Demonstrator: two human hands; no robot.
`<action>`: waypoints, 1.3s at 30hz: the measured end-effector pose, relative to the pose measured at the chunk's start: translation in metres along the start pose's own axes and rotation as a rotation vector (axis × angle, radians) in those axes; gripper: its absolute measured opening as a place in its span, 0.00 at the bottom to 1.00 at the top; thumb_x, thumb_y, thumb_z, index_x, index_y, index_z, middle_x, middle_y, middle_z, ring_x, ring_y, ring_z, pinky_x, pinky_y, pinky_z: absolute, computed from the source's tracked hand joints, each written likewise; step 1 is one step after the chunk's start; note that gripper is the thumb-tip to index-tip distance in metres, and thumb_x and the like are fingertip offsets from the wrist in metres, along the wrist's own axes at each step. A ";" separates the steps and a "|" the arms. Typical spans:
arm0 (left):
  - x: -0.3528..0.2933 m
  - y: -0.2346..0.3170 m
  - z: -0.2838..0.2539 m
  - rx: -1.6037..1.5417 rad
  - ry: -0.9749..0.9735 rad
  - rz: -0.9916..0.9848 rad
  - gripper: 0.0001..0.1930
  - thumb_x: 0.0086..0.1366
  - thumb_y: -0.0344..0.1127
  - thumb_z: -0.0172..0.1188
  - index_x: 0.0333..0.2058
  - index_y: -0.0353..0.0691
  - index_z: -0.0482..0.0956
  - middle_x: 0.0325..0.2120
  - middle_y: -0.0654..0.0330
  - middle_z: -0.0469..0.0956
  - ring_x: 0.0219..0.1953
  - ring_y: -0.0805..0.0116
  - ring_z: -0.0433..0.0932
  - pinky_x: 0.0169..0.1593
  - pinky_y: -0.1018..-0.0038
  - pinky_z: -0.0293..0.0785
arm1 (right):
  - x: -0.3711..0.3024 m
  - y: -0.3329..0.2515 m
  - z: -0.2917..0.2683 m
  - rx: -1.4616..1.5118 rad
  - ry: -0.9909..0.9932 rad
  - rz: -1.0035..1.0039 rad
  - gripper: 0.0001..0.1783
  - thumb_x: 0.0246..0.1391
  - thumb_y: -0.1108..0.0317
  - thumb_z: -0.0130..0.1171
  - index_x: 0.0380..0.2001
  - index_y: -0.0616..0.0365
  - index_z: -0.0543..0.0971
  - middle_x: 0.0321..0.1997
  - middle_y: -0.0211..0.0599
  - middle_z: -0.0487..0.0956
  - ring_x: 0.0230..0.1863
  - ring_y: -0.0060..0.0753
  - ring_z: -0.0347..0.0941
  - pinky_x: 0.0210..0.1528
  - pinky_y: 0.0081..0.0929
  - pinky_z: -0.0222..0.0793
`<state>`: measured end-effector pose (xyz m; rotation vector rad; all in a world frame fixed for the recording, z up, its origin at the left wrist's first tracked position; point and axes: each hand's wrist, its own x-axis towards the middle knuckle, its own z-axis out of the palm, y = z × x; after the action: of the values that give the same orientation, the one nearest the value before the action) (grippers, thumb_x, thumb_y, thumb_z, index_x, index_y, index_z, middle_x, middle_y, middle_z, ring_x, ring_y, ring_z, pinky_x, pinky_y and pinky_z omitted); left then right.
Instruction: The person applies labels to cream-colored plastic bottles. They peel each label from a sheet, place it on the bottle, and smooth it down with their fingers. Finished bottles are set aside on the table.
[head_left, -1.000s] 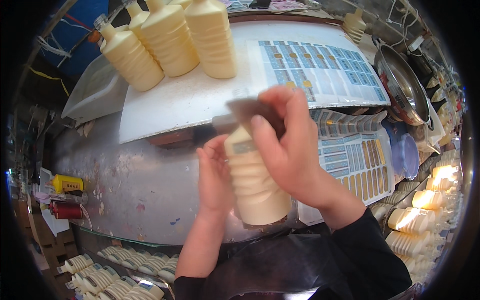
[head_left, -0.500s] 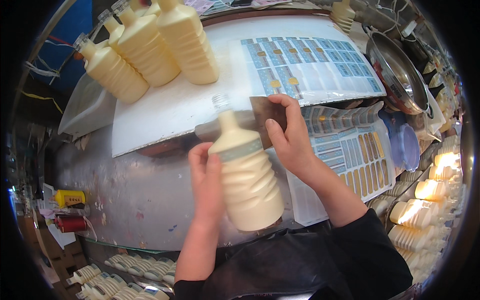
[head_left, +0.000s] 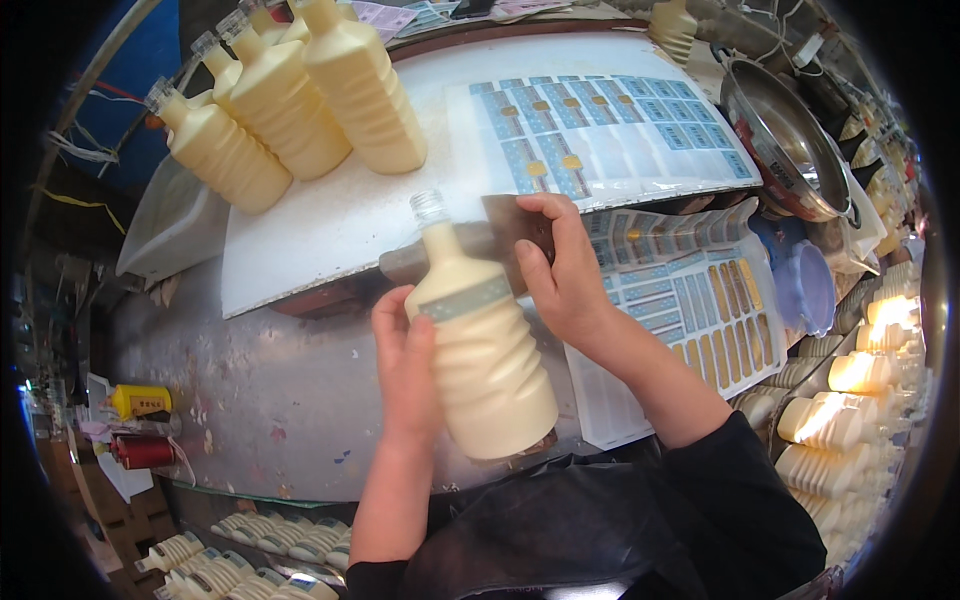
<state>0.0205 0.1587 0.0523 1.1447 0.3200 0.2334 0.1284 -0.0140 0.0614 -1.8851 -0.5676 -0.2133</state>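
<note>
A cream plastic bottle [head_left: 495, 385] with a ribbed body and a clear threaded neck leans in front of me, neck pointing away. Round its shoulder runs a pale blue-grey label band [head_left: 466, 300]. My left hand [head_left: 405, 355] grips the bottle's left side, thumb beside the band's end. To the right of the neck, my right hand [head_left: 565, 265] pinches a dark brown flat piece [head_left: 515, 222] between thumb and fingers. Behind the neck, a grey rounded thing [head_left: 400, 264] is partly hidden; I cannot make out what it is.
Several cream bottles [head_left: 365, 100] stand on the white board [head_left: 300, 250] at the far left. Blue label sheets [head_left: 560, 110] lie on it; more sheets [head_left: 690, 310] with gold strips lie at right. A metal pan [head_left: 785, 130] and purple tub [head_left: 805, 290] stand farther right.
The whole view has shifted slightly, so most things appear a little farther left. My right hand is marginally closer to the bottle. Both holds look the same.
</note>
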 end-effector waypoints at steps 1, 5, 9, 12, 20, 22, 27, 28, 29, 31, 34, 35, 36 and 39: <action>0.000 -0.002 -0.002 -0.022 0.012 0.006 0.18 0.76 0.36 0.51 0.61 0.40 0.64 0.54 0.58 0.70 0.55 0.69 0.72 0.60 0.71 0.71 | 0.004 -0.011 -0.003 0.005 -0.002 0.014 0.24 0.63 0.73 0.51 0.61 0.65 0.65 0.61 0.51 0.69 0.63 0.47 0.67 0.68 0.37 0.60; -0.003 0.000 0.004 -0.120 0.037 0.001 0.18 0.78 0.37 0.49 0.62 0.40 0.64 0.54 0.59 0.73 0.55 0.69 0.74 0.59 0.70 0.74 | 0.004 -0.009 0.000 0.201 -0.044 0.110 0.25 0.62 0.71 0.51 0.61 0.65 0.65 0.63 0.54 0.69 0.66 0.54 0.66 0.70 0.40 0.59; -0.002 0.000 0.003 -0.136 0.020 -0.027 0.17 0.78 0.35 0.47 0.62 0.40 0.64 0.55 0.58 0.72 0.55 0.68 0.74 0.59 0.69 0.73 | 0.003 -0.005 0.001 0.036 -0.006 0.052 0.25 0.63 0.70 0.50 0.61 0.65 0.65 0.62 0.54 0.70 0.65 0.54 0.66 0.69 0.40 0.60; -0.004 0.005 0.003 -0.210 -0.034 -0.069 0.17 0.79 0.36 0.46 0.62 0.40 0.63 0.57 0.57 0.69 0.56 0.68 0.73 0.59 0.69 0.72 | 0.009 -0.021 -0.002 0.070 -0.007 0.044 0.24 0.62 0.71 0.50 0.60 0.66 0.66 0.61 0.55 0.71 0.64 0.55 0.67 0.68 0.41 0.60; -0.013 0.014 0.019 -0.174 0.009 -0.046 0.21 0.81 0.49 0.36 0.61 0.42 0.65 0.57 0.60 0.72 0.60 0.67 0.72 0.64 0.66 0.67 | 0.015 -0.079 0.043 -0.200 -0.029 -0.106 0.16 0.65 0.70 0.50 0.53 0.62 0.69 0.53 0.57 0.72 0.51 0.65 0.70 0.54 0.50 0.68; -0.015 0.016 0.023 -0.174 0.021 -0.032 0.22 0.81 0.51 0.36 0.61 0.43 0.65 0.56 0.61 0.72 0.59 0.68 0.71 0.65 0.67 0.65 | 0.016 -0.097 0.052 -0.183 -0.153 0.028 0.16 0.66 0.69 0.48 0.54 0.62 0.68 0.51 0.56 0.71 0.49 0.64 0.71 0.53 0.49 0.68; -0.011 0.014 0.015 -0.103 -0.005 0.032 0.25 0.81 0.56 0.37 0.61 0.43 0.65 0.54 0.61 0.72 0.56 0.69 0.72 0.63 0.70 0.66 | 0.014 -0.085 0.043 -0.252 -0.134 -0.134 0.17 0.66 0.68 0.48 0.55 0.64 0.67 0.55 0.59 0.70 0.53 0.64 0.70 0.55 0.49 0.68; -0.008 0.014 0.012 -0.048 -0.012 0.010 0.24 0.81 0.55 0.38 0.60 0.42 0.65 0.54 0.61 0.72 0.56 0.69 0.72 0.62 0.70 0.67 | 0.015 -0.080 0.036 -0.231 -0.136 -0.085 0.18 0.65 0.69 0.48 0.56 0.64 0.67 0.57 0.59 0.70 0.55 0.64 0.70 0.57 0.49 0.67; -0.006 0.014 0.009 0.007 -0.018 -0.011 0.24 0.81 0.54 0.39 0.60 0.42 0.64 0.53 0.60 0.71 0.55 0.69 0.72 0.61 0.71 0.68 | 0.016 -0.074 0.028 -0.210 -0.138 -0.037 0.19 0.64 0.70 0.48 0.57 0.64 0.67 0.58 0.59 0.69 0.57 0.64 0.70 0.59 0.48 0.67; 0.000 0.011 0.010 0.156 -0.016 -0.050 0.21 0.79 0.50 0.42 0.60 0.40 0.63 0.54 0.57 0.71 0.54 0.68 0.72 0.59 0.70 0.69 | 0.014 -0.059 0.014 -0.181 -0.105 -0.034 0.21 0.63 0.73 0.50 0.58 0.63 0.66 0.58 0.55 0.69 0.57 0.59 0.70 0.61 0.45 0.67; 0.008 0.005 0.013 0.339 0.014 -0.064 0.20 0.77 0.42 0.47 0.60 0.38 0.62 0.54 0.52 0.70 0.54 0.65 0.72 0.58 0.67 0.69 | 0.007 -0.024 0.006 -0.054 -0.055 -0.033 0.22 0.63 0.76 0.51 0.60 0.62 0.66 0.57 0.45 0.70 0.57 0.42 0.70 0.61 0.37 0.67; 0.008 0.003 0.011 0.325 0.015 -0.052 0.20 0.77 0.43 0.47 0.60 0.38 0.62 0.54 0.52 0.71 0.53 0.65 0.72 0.58 0.67 0.69 | 0.006 -0.016 0.004 -0.064 -0.040 -0.030 0.22 0.63 0.76 0.51 0.60 0.63 0.66 0.57 0.45 0.70 0.57 0.41 0.70 0.61 0.36 0.66; 0.007 0.002 0.008 0.313 0.022 -0.037 0.20 0.77 0.44 0.47 0.60 0.38 0.62 0.53 0.51 0.71 0.53 0.65 0.72 0.58 0.67 0.69 | 0.005 -0.009 0.003 -0.068 -0.028 -0.030 0.22 0.64 0.76 0.51 0.60 0.63 0.66 0.57 0.45 0.69 0.57 0.40 0.70 0.61 0.35 0.66; 0.007 -0.006 0.001 0.252 0.012 0.007 0.20 0.78 0.45 0.44 0.59 0.38 0.63 0.53 0.52 0.72 0.52 0.66 0.72 0.59 0.68 0.68 | 0.001 0.004 0.006 -0.068 -0.001 -0.030 0.23 0.64 0.76 0.51 0.61 0.63 0.66 0.57 0.44 0.69 0.58 0.39 0.70 0.61 0.33 0.66</action>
<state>0.0277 0.1576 0.0461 1.3932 0.3632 0.2103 0.1310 -0.0096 0.0561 -1.9435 -0.5961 -0.2534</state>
